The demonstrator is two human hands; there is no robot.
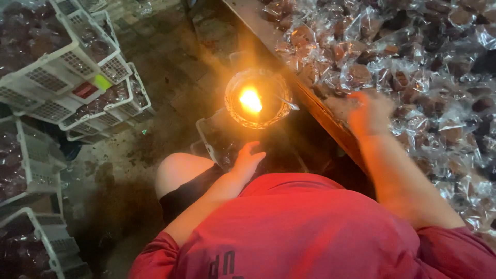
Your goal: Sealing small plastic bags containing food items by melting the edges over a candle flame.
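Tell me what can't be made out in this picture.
- Right hand, head view: motion-blurred, so its grip on the wrapped packets is unclear.
- Bowl: flame glare hides its contents.
- Left hand: fingers seen from behind; palm hidden.
- Crates: cut off by the left edge.

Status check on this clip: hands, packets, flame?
Right hand blurred, on clear-wrapped packets, grip unclear. Left hand open, empty, below the flame bowl. Flame lit, nothing between.

Clear-wrapped brown sweets (413,67) piled loose on table, rt side.
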